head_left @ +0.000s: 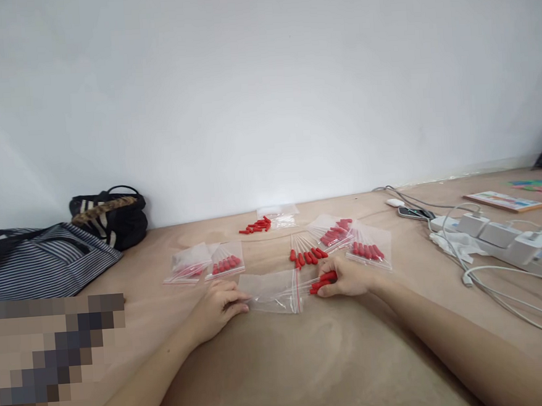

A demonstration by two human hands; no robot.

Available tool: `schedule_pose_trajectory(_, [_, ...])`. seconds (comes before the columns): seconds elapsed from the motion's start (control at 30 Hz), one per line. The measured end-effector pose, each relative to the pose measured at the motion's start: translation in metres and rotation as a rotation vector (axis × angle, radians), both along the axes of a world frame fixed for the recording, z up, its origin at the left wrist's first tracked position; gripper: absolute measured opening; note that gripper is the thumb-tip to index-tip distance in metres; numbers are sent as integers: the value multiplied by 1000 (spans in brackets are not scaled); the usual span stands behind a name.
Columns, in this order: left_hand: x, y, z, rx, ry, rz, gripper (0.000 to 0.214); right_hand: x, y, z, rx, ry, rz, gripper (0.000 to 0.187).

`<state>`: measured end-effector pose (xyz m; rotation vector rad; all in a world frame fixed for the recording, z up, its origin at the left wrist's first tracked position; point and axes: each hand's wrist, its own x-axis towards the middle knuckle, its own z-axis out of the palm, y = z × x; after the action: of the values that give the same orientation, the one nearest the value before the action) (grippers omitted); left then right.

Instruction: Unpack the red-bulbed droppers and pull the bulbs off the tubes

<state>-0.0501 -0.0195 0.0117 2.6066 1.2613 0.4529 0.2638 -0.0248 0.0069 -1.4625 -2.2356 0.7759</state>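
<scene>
A clear zip bag [272,291] with a red seal strip lies flat on the tan table [282,363]. My left hand [217,305] presses down on the bag's left end, fingers closed on its edge. At the bag's mouth, my right hand [345,276] pinches a bunch of red-tipped sticks [323,281]. A loose row of red-tipped sticks [307,253] lies just beyond the bag.
Filled bags lie left [226,260], [189,264] and right [369,245], [333,231]. Loose red caps [256,225] sit near the wall. Striped bags [42,256], [112,217] are at the left; a power strip with chargers and cables [500,236], a phone [413,212] and a booklet [503,200] at the right.
</scene>
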Motion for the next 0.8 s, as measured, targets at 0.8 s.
schedule_pose_trajectory(0.8, [1, 8, -12, -46, -443, 308, 22, 39, 13, 7, -71, -117, 258, 25])
